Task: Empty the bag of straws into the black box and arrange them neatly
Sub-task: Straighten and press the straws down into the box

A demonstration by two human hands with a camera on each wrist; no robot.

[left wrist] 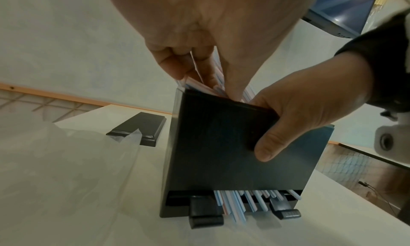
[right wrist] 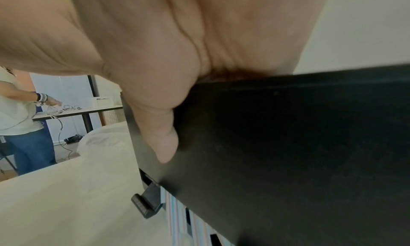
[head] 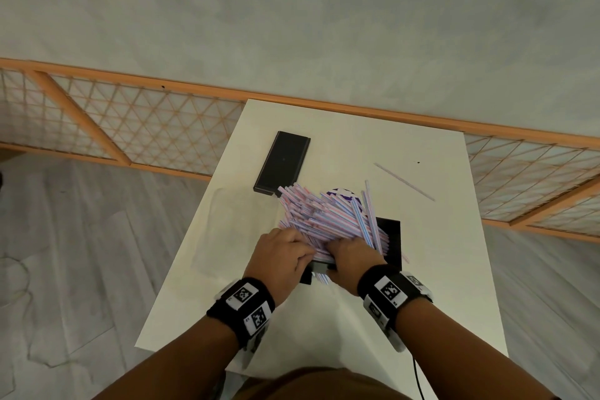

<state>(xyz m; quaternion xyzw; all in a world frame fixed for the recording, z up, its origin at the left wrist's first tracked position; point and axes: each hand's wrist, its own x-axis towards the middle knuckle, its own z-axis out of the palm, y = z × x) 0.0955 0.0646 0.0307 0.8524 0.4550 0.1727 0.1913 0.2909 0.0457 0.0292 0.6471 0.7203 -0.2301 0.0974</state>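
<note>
Both hands press straws into the black box.

I work at a white table set against a pale grey wall. Behind the table's far edge runs a low orange wooden frame with lattice panels, stretching left and right along the base of the wall. The floor to my left is grey wood-look planking. A thin black cable hangs off the near edge of the table by my right side. In my right wrist view, another person in a light top and blue jeans stands at a second table strewn with cables, with a small white box on it.
</note>
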